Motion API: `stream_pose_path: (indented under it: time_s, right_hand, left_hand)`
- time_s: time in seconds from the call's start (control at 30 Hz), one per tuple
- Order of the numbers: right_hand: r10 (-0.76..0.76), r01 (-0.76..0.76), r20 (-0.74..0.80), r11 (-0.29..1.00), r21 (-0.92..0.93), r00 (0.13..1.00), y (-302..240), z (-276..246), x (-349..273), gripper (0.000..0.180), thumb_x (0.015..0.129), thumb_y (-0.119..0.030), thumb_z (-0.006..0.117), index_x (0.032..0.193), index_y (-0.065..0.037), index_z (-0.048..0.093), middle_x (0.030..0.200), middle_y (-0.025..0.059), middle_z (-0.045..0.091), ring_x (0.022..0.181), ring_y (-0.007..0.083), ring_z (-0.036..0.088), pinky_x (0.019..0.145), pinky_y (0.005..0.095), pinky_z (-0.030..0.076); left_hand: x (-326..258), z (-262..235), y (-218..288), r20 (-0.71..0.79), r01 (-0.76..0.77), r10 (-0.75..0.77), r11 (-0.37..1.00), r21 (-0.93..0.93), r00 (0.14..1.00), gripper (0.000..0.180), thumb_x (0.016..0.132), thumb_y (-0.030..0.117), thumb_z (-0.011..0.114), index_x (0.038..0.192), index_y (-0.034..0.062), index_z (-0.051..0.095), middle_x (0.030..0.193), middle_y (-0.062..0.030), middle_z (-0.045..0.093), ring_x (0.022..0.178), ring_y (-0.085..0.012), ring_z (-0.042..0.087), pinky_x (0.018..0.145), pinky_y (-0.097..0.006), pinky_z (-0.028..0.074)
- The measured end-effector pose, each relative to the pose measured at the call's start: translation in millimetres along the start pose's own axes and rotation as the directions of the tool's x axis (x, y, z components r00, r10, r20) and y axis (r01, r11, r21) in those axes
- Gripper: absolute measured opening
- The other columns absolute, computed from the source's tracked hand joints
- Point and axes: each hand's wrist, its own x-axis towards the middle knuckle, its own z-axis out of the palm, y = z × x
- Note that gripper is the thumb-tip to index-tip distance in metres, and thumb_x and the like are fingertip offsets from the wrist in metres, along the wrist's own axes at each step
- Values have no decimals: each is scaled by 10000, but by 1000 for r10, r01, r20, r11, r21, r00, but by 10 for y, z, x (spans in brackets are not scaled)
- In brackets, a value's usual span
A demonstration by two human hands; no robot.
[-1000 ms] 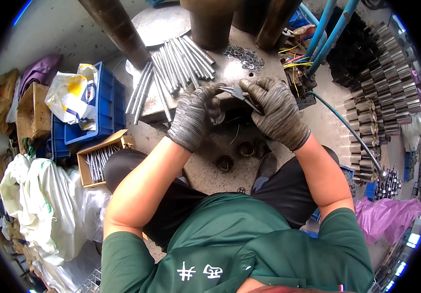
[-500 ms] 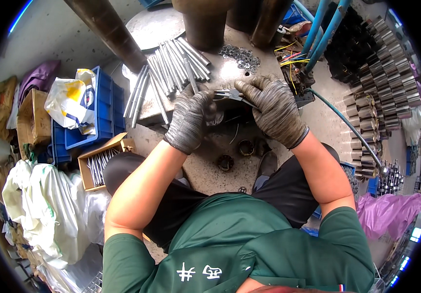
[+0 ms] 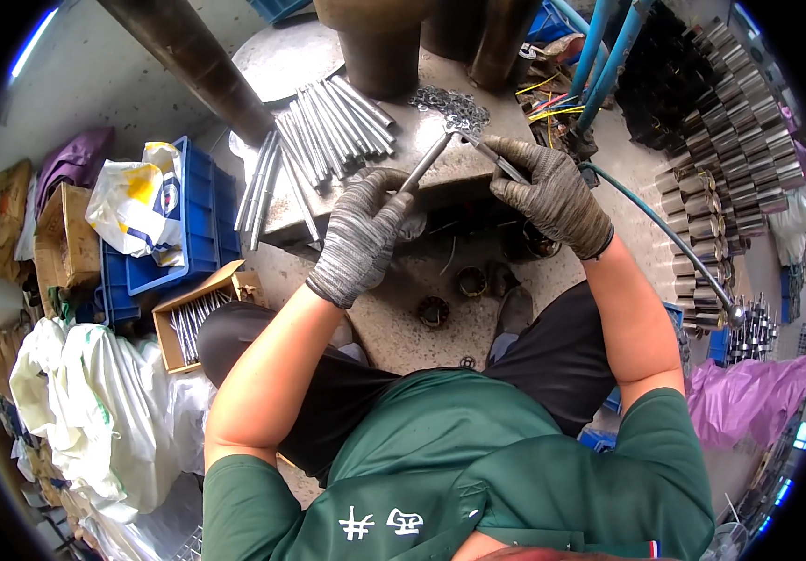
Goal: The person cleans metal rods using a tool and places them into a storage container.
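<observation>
My left hand (image 3: 358, 229), in a grey knit glove, is closed around the near end of a slim metal rod (image 3: 429, 159) that slants up to the right. In my matching gloved right hand (image 3: 552, 194) is a pair of small pliers (image 3: 496, 159), pointing up to the left. The pliers' tips and the rod's far end come close together at the near edge of a pile of small metal clips (image 3: 448, 101); I cannot tell whether the tips grip a clip. Left of the clips, many similar rods (image 3: 333, 126) lie spread on the metal worktop (image 3: 412, 126).
Thick dark machine columns (image 3: 379, 56) rise behind the worktop. Coloured wires (image 3: 552, 107) and blue pipes (image 3: 599, 75) stand to its right. Blue crates (image 3: 211, 201) and a cardboard box of thin rods (image 3: 199, 323) sit at left. Stacked metal cylinders (image 3: 739, 140) fill the right.
The rod has swung from nearly upright to slanting right. The pliers have gone from beside my left hand to the clip pile, and my right hand has moved right.
</observation>
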Motion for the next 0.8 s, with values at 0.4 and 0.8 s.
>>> stream_pose_path:
  time_s: [0.4, 0.8]
  right_hand:
    - [7, 16, 123, 983, -182, 992, 59, -254, -35, 515, 837, -130, 732, 1333, -12, 664, 1056, 153, 756, 945, 182, 708, 871, 335, 556]
    - [72, -22, 371, 990, -137, 926, -2, -294, -60, 521, 818, -107, 749, 1332, -56, 680, 1025, 118, 753, 900, 181, 684, 855, 327, 549]
  left_hand:
    - [-21, -40, -7, 4, -16, 16, 1000, -21, 1000, 232, 1000, 79, 677, 1227, 31, 674, 923, -16, 658, 831, -75, 612, 755, -237, 532]
    - [-20, -69, -28, 140, -123, 128, 991, -44, 982, 281, 1038, 150, 546, 1245, 36, 699, 819, 24, 620, 634, -33, 512, 587, -190, 425]
